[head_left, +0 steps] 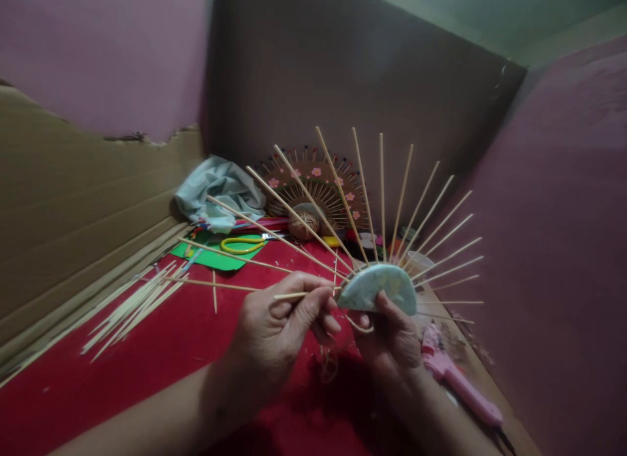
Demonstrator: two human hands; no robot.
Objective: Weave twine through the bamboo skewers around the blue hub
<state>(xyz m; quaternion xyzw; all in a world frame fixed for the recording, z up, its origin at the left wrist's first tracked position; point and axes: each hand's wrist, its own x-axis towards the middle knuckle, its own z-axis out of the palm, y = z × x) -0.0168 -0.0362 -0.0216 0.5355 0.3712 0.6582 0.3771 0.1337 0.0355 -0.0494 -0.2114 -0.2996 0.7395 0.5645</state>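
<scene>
My right hand [392, 338] grips a pale blue-green half-disc [379, 289] from below, with several wooden sticks [382, 195] fanning out of its curved edge. My left hand [279, 325] is closed in a pinch on one loose wooden stick [294, 295], whose tip lies at the left end of the half-disc. A thin piece of twine [360, 326] hangs under the half-disc between my hands. Both hands hover over a red cloth [147, 364].
A heap of loose sticks [132, 306] lies at left on the cloth. Behind are yellow scissors [242, 244] on green paper [215, 255], a crumpled light cloth [220, 191], a finished flowered fan [316, 188] and a ball of twine [304, 222]. A pink glue gun [458, 381] lies at right. Cardboard [73, 214] walls the left.
</scene>
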